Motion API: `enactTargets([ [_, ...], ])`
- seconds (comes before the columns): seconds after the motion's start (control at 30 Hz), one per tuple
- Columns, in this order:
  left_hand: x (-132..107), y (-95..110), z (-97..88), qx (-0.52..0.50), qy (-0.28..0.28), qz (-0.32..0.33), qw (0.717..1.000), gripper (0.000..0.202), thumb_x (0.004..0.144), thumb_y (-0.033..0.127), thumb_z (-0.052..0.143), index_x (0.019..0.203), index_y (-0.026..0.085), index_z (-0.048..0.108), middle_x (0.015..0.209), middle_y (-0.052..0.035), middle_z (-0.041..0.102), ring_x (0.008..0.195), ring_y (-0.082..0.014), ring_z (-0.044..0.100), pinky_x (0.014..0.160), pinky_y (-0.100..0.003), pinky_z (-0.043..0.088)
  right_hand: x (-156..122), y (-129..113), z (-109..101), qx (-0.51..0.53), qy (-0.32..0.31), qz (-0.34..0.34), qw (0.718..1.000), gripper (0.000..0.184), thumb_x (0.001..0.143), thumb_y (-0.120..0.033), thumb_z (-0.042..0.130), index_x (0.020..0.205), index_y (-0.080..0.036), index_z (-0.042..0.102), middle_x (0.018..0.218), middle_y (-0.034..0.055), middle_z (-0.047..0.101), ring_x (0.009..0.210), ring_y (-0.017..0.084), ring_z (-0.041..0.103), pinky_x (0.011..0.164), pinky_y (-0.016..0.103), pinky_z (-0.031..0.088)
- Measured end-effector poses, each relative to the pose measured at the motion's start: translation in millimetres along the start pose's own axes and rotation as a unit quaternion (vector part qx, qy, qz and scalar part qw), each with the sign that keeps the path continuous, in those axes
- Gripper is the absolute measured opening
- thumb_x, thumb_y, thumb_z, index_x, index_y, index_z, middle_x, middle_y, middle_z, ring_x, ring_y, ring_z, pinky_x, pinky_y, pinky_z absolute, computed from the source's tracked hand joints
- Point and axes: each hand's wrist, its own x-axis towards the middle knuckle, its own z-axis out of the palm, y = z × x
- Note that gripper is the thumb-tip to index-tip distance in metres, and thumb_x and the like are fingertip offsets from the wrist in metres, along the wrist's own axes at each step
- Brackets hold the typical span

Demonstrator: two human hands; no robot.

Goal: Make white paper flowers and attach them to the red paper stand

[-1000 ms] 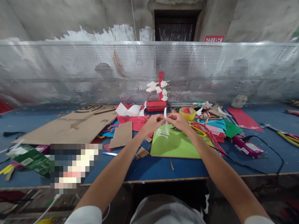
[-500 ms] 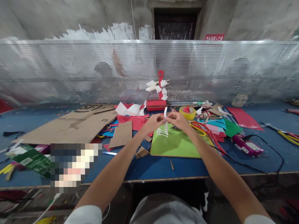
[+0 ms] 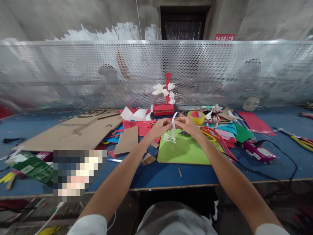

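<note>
A narrow white paper strip point(image 3: 173, 133) is pinched upright between my two hands, its top end curling to the right. My left hand point(image 3: 161, 126) closes on it from the left, fingertips and thumb together. From the other side my right hand point(image 3: 187, 125) grips the same strip, fingers bent. Below them lies a lime-green sheet point(image 3: 186, 151). Several thin white paper pieces point(image 3: 168, 137) rest on its upper left part, just under the strip. Behind the hands stands a red box point(image 3: 163, 110) with a red upright piece bearing white paper flowers point(image 3: 171, 94).
Flattened cardboard point(image 3: 70, 130) covers the left of the blue table point(image 3: 156, 178). Yellow tape point(image 3: 196, 118), orange-handled scissors point(image 3: 210, 133) and coloured paper crowd the right. A purple device point(image 3: 259, 152) trails a black cable. Yellow-handled pliers point(image 3: 302, 143) lie far right. A perforated metal screen point(image 3: 137, 71) closes the back.
The top of the white strip now bends further to the right, where it stood straighter before. Both hands keep nearly the same place.
</note>
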Motion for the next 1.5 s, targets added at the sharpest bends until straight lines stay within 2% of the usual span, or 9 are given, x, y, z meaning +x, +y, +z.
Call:
enactTargets([
  [0.27,1,-4,-0.4,-0.068,-0.011,-0.024,0.997,0.014,0.081,0.028,0.06,0.08,0.015,0.057,0.07,-0.0006,0.059,0.065,-0.0106,0.059,0.062,-0.023,0.047,1,1,0,0.027,-0.021,-0.012,0.999,0.022,0.075,-0.039,0.069,0.082,-0.019,0.063,0.067,0.0003,0.063,0.057,0.012,0.056,0.048,0.021,0.043],
  [0.43,0,-4,-0.3,-0.069,-0.007,-0.028,0.997,0.015,0.082,0.03,0.06,0.08,0.015,0.056,0.07,-0.0007,0.058,0.065,-0.0106,0.059,0.062,-0.023,0.047,1,3,1,0.03,-0.026,-0.029,0.999,0.021,0.074,-0.037,0.07,0.08,-0.02,0.06,0.07,-0.0001,0.063,0.059,0.012,0.057,0.049,0.022,0.043],
  [0.57,-2,1,0.9,-0.056,-0.027,-0.016,0.998,0.025,0.08,0.037,0.066,0.084,0.015,0.055,0.077,-0.0021,0.06,0.067,-0.0107,0.059,0.063,-0.024,0.046,3,7,1,0.032,-0.027,-0.05,0.998,0.021,0.072,-0.035,0.071,0.08,-0.019,0.059,0.07,-0.0013,0.062,0.059,0.011,0.056,0.05,0.022,0.043],
  [0.7,-3,4,1.7,-0.017,-0.024,0.022,0.999,0.036,0.074,0.043,0.074,0.083,0.015,0.055,0.073,-0.0002,0.058,0.065,-0.0097,0.054,0.061,-0.023,0.043,3,8,0,0.03,-0.044,-0.06,0.997,0.026,0.07,-0.036,0.074,0.083,-0.018,0.061,0.072,-0.0007,0.064,0.059,0.011,0.056,0.049,0.021,0.041],
  [0.83,-1,0,-0.4,0.008,-0.021,0.044,0.999,0.035,0.077,0.046,0.071,0.08,0.015,0.055,0.071,-0.0005,0.057,0.061,-0.0095,0.051,0.058,-0.023,0.04,4,9,0,0.022,-0.041,-0.052,0.998,0.027,0.07,-0.038,0.075,0.084,-0.018,0.064,0.074,0.0015,0.067,0.062,0.012,0.058,0.051,0.022,0.042],
  [1.1,2,-17,-5.6,0.124,0.051,0.057,0.989,0.008,0.084,0.024,0.056,0.086,0.017,0.053,0.072,-0.0003,0.06,0.065,-0.0124,0.056,0.06,-0.024,0.041,8,12,0,-0.021,0.005,-0.06,0.998,0.023,0.072,-0.035,0.072,0.083,-0.015,0.067,0.078,0.0049,0.069,0.068,0.015,0.062,0.062,0.026,0.048],
  [1.23,2,-16,-4.9,0.191,0.043,0.076,0.978,0.007,0.082,0.023,0.055,0.081,0.016,0.057,0.074,-0.0011,0.063,0.066,-0.0135,0.056,0.062,-0.024,0.041,9,15,1,-0.054,0.002,-0.08,0.995,0.022,0.074,-0.036,0.069,0.081,-0.016,0.064,0.074,0.0029,0.067,0.067,0.015,0.062,0.064,0.027,0.049],
  [1.37,-1,-10,-6.6,0.235,0.065,0.053,0.968,0.009,0.082,0.027,0.057,0.081,0.018,0.056,0.075,-0.0014,0.064,0.067,-0.0148,0.057,0.062,-0.025,0.04,8,16,1,-0.1,0.026,-0.08,0.991,0.017,0.074,-0.033,0.067,0.08,-0.018,0.061,0.073,0.0021,0.067,0.065,0.015,0.061,0.063,0.026,0.048],
  [1.5,-5,-7,-15.1,0.304,0.107,0.006,0.947,0.007,0.082,0.021,0.054,0.089,0.021,0.055,0.083,-0.002,0.067,0.073,-0.0168,0.06,0.063,-0.026,0.039,7,16,-7,-0.189,0.068,-0.085,0.976,0.011,0.076,-0.029,0.063,0.078,-0.019,0.06,0.073,0.0014,0.067,0.065,0.015,0.061,0.063,0.026,0.047],
])
